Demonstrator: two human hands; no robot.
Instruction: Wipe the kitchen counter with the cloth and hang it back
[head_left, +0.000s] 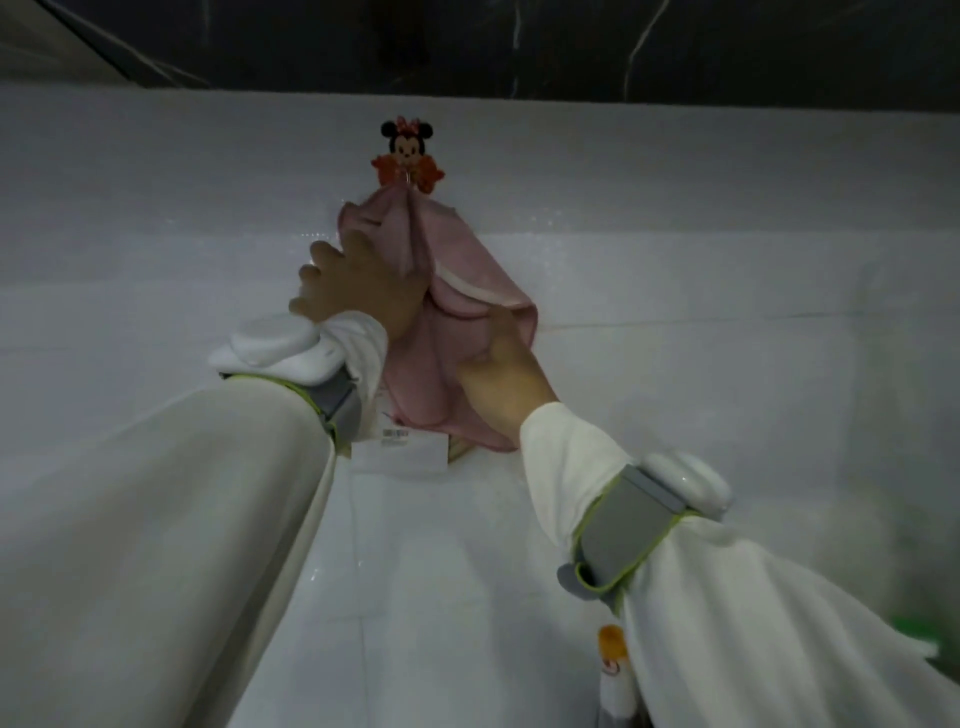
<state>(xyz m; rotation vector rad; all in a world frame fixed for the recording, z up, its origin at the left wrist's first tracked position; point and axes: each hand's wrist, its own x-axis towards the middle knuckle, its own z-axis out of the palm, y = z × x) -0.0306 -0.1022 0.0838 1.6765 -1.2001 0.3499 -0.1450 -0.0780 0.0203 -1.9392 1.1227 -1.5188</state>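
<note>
A pink cloth (457, 291) hangs on the white tiled wall from a red cartoon-mouse hook (408, 156). A white paper tag (400, 451) dangles at its lower edge. My left hand (358, 283) grips the cloth's upper left folds just below the hook, fingers spread against the wall. My right hand (506, 376) pinches the lower right part of the cloth, thumb on top of the fabric. Both arms wear white sleeves with grey wrist straps. The kitchen counter is out of view.
White wall tiles (727, 312) fill the view, with a dark marbled band (519, 47) above. An orange-capped bottle (613, 670) shows at the bottom edge, beside my right sleeve. Something green (914, 623) is blurred at the right edge.
</note>
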